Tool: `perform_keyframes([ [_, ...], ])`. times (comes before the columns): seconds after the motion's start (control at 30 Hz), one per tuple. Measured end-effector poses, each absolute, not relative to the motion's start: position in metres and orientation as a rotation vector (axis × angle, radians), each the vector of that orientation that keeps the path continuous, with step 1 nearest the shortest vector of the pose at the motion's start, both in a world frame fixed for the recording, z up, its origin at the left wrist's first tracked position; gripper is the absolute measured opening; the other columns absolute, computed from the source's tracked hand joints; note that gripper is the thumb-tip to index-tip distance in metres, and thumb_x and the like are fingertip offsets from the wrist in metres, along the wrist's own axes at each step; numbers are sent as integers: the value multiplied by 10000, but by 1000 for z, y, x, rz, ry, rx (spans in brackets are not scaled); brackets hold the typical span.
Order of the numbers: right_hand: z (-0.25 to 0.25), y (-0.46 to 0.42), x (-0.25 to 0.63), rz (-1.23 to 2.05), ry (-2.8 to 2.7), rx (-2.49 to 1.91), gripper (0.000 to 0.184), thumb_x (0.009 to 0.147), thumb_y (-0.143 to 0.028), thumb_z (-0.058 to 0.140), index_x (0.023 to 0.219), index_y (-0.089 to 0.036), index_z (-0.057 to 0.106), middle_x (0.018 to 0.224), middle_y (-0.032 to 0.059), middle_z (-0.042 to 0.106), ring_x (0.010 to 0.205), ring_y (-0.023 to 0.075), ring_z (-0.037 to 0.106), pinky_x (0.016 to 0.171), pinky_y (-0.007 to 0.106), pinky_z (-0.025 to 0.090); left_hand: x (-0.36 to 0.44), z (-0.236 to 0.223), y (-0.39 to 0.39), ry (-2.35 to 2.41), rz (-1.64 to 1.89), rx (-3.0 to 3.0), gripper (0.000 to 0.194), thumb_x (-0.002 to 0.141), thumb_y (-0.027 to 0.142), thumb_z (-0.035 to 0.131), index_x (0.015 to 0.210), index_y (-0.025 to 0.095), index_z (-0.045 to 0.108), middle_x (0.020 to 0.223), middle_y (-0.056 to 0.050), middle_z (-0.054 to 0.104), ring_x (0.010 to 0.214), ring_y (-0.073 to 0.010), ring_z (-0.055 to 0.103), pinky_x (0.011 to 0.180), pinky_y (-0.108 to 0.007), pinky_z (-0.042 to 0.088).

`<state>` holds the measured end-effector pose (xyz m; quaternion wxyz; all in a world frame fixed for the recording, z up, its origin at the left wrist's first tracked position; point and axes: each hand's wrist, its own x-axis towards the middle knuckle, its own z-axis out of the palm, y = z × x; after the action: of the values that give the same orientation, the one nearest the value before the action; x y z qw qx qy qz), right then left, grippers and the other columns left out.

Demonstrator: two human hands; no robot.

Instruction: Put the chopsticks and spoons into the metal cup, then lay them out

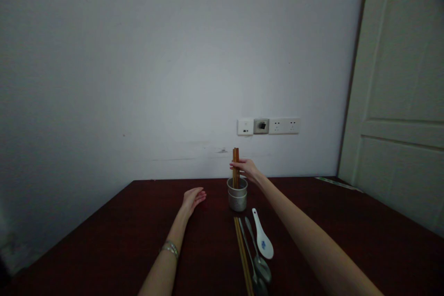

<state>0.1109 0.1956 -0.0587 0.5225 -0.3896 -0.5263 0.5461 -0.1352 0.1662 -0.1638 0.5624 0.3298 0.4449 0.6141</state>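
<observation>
Wooden chopsticks [236, 173] stand upright in a bundle, their lower ends inside a grey metal cup [237, 201]. My right hand [244, 167] pinches the bundle above the cup's rim. To the left of the cup, my left hand [194, 197] rests at the table with fingers stretched out and nothing in them. In front of the cup lie a pair of lighter chopsticks [243, 254], two metal spoons [262, 268] side by side, and a white spoon [265, 245] with a blue mark in its bowl.
The dark red table [114, 240] runs back to a pale wall [156, 78]. Several sockets and a switch plate [261, 126] sit on the wall behind the cup. A light-coloured door [398, 101] stands at the right, and a flat strip [338, 184] lies near the table's back right corner.
</observation>
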Motion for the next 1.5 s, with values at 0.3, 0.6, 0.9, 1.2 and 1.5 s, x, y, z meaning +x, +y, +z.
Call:
perform_keyframes([
  [0.3, -57, 192, 112, 1307, -1274, -929, 134, 612, -215, 692, 711, -146, 635, 745, 53, 667, 711, 148, 625, 643, 248, 457, -135, -163, 166, 1047, 1445, 779, 54, 694, 102, 588, 740, 75, 595, 593, -88, 641, 548, -158, 628, 590, -271, 521],
  [0.6, -58, 191, 113, 1313, -1284, -963, 158, 606, -211, 689, 740, -155, 626, 739, 34, 657, 683, 141, 620, 646, 267, 458, -134, -162, 163, 1055, 1442, 792, 51, 702, 107, 587, 742, 74, 591, 605, -90, 645, 551, -158, 629, 584, -266, 521],
  [0.9, -62, 187, 117, 1305, -1292, -1003, 180, 585, -191, 699, 736, -138, 618, 670, 30, 644, 630, 125, 591, 606, 250, 457, -135, -164, 166, 1063, 1436, 792, 61, 684, 108, 603, 732, 71, 593, 596, -86, 643, 543, -157, 628, 579, -268, 522],
  [1.2, -82, 173, 165, 1075, -1386, -1211, 404, 662, -297, 648, 1026, -132, 587, 906, 113, 664, 811, 182, 618, 667, 280, 471, -134, -167, 167, 1056, 1437, 835, 101, 665, 130, 625, 740, 73, 590, 587, -79, 640, 530, -161, 627, 585, -288, 531],
  [1.5, -161, 108, 227, 27, -1989, -1761, 343, 776, -272, 442, 1048, -124, 589, 1073, 141, 604, 991, 236, 557, 840, 321, 401, -129, -172, 174, 1130, 1432, 915, 130, 633, 167, 644, 711, 76, 594, 564, -66, 632, 508, -147, 616, 560, -266, 527],
])
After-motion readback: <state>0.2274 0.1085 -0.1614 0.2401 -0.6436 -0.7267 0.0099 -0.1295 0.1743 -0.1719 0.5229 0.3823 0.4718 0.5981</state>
